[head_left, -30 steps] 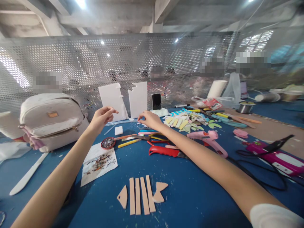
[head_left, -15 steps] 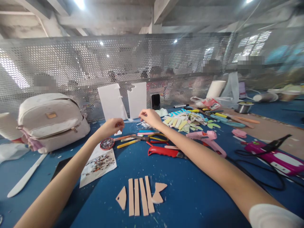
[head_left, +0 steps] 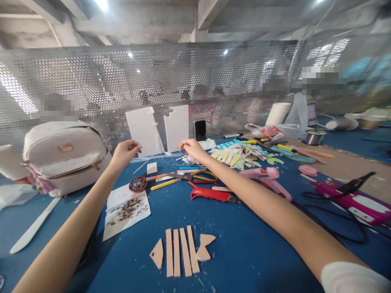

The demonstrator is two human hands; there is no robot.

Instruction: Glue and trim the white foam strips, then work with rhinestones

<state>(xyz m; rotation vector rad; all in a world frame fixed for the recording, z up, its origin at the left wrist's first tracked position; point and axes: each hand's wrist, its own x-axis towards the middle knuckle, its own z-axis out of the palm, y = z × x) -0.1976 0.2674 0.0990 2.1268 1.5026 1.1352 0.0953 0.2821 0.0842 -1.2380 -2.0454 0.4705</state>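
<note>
My left hand [head_left: 126, 152] is raised at the backpack's right side, fingers curled together; whatever is in them, if anything, is hidden. Further right, my right hand [head_left: 192, 149] has its fingertips pinched above a heap of white scraps [head_left: 192, 160], and I cannot make out what they hold. A thin clear strip [head_left: 159, 157] lies between the hands, near two upright white boards [head_left: 143, 130]. Below my left hand are a small white block [head_left: 152, 167] and a red round dish [head_left: 138, 184] of dark bits. Pinkish flat pieces [head_left: 177, 252] lie in a fish shape nearest me.
A white backpack [head_left: 65, 158] stands at left beside a white knife-shaped piece [head_left: 35, 228]. Scissors [head_left: 186, 177], a red-handled saw [head_left: 210, 194], a pink glue gun [head_left: 265, 177] and a magenta tool [head_left: 351, 199] with cables lie rightward. Coloured scraps [head_left: 241, 154] are heaped behind.
My left hand has moved left and slightly up, away from my right hand, uncovering the small white block. My right hand has barely moved.
</note>
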